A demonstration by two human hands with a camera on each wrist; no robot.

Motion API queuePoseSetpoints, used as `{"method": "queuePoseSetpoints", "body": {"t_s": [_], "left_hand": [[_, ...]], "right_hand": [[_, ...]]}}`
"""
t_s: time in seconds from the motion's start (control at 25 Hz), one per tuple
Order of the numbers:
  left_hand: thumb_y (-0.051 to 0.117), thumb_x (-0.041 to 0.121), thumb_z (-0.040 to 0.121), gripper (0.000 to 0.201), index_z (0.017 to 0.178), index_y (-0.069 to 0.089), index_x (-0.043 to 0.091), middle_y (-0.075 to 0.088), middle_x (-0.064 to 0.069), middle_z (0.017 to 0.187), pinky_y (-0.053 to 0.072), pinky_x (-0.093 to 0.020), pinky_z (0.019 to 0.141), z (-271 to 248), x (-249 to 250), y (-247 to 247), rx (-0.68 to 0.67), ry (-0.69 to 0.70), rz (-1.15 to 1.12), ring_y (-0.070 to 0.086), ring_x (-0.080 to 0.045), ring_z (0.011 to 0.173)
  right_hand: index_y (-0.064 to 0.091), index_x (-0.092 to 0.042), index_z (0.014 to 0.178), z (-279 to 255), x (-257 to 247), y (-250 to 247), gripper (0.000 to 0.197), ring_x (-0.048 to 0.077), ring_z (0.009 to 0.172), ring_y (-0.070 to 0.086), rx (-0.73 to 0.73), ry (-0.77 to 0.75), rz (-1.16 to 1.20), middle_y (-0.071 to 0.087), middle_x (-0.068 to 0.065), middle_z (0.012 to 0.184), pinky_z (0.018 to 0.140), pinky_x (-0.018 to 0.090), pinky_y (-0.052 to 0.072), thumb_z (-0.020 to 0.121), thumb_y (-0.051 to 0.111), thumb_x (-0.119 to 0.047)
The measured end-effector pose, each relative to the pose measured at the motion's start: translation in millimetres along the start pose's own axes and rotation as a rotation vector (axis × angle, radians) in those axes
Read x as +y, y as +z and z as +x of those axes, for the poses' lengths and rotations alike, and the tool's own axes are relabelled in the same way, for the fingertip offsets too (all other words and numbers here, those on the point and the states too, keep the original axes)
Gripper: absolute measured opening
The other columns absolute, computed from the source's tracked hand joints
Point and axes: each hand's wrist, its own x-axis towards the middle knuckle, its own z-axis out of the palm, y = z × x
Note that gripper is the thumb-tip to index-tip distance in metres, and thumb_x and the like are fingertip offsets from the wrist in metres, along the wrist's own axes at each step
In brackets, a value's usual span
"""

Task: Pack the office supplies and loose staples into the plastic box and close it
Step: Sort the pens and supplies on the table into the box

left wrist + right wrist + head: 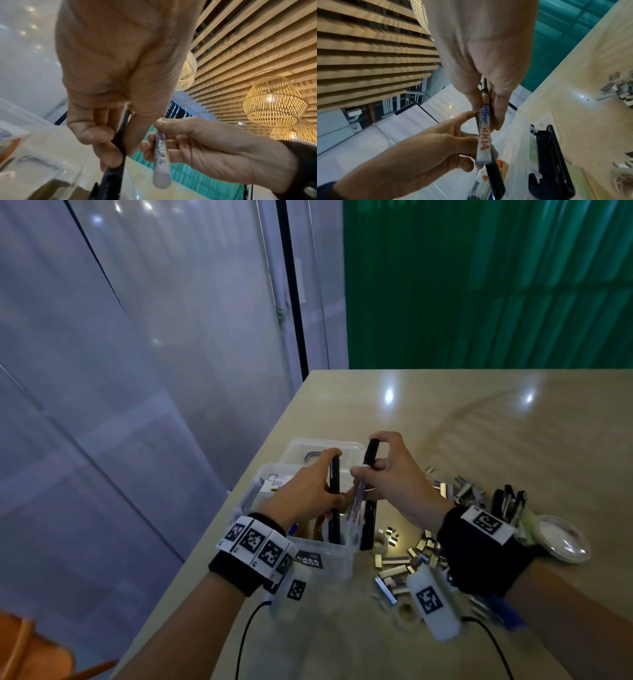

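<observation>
both hands over the plastic box [318, 556] so stuff drops in; left hand [308, 494] fingers pinching a black pen [334, 501]; right hand [394, 484] pinching a white marker [356, 505].

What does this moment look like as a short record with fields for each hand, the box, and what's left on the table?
left hand: grips a black marker, upright over the box
right hand: holds a white marker and another black pen
plastic box: open, clear, some items already inside
lid: off, lying behind the box
loose staples: scattered on the table, right of the box
tape roll: on the table, far right
</observation>
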Motion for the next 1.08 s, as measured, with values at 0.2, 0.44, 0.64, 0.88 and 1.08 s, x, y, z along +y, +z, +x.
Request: {"method": "queuePoseSetpoints", "body": {"t_s": [0.2, 0.44, 0.64, 0.88, 1.08], "left_hand": [[0.075, 0.013, 0.083, 0.078, 0.145, 0.030, 0.028, 0.068, -0.005, 0.088, 0.060, -0.038, 0.072, 24, -15, -1, -0.069, 0.056, 0.073, 0.070, -0.016, 0.071], [0.079, 0.013, 0.074, 0.069, 0.133, 0.044, 0.021, 0.058, -0.002, 0.087, 0.053, -0.039, 0.070, 38, -28, 9, -0.160, 0.091, 0.252, 0.062, -0.026, 0.084], [0.083, 0.028, 0.073, 0.069, 0.133, 0.050, 0.023, 0.054, -0.011, 0.113, 0.047, -0.042, 0.088, 40, -43, 11, -0.151, 0.068, 0.432, 0.053, -0.031, 0.106], [0.079, 0.031, 0.075, 0.053, 0.124, 0.059, 0.025, 0.048, -0.012, 0.116, 0.046, -0.048, 0.094, 43, -41, 18, -0.091, 0.082, 0.467, 0.047, -0.035, 0.112], [0.077, 0.019, 0.079, 0.054, 0.131, 0.063, 0.027, 0.057, -0.012, 0.122, 0.050, -0.045, 0.096, 42, -40, 17, -0.051, 0.092, 0.436, 0.056, -0.032, 0.112]], "right_hand": [[0.034, -0.027, 0.123, 12, 20, 13, 0.048, 0.022, 0.068, 0.071, 0.130, -0.089, -0.284, 0.072, 0.015, 0.079, 0.067, 0.039, 0.060, 0.093, 0.071, -0.020], [0.042, -0.022, 0.112, 15, 33, 25, 0.045, 0.011, 0.059, 0.057, 0.040, -0.137, -0.596, 0.062, 0.002, 0.071, 0.048, 0.015, 0.040, 0.085, 0.077, -0.012], [0.059, -0.016, 0.102, 22, 33, 37, 0.015, 0.026, 0.092, 0.055, -0.078, -0.179, -0.949, 0.057, -0.003, 0.088, 0.073, 0.031, 0.041, 0.091, 0.069, -0.015], [0.073, -0.010, 0.095, 25, 22, 38, 0.011, 0.026, 0.096, 0.054, -0.154, -0.210, -1.169, 0.061, 0.008, 0.100, 0.075, 0.027, 0.036, 0.094, 0.063, -0.014], [0.078, -0.009, 0.090, 29, 21, 27, 0.013, 0.012, 0.076, 0.059, -0.101, -0.155, -0.979, 0.064, 0.000, 0.086, 0.057, 0.013, 0.039, 0.089, 0.065, -0.007]]}}
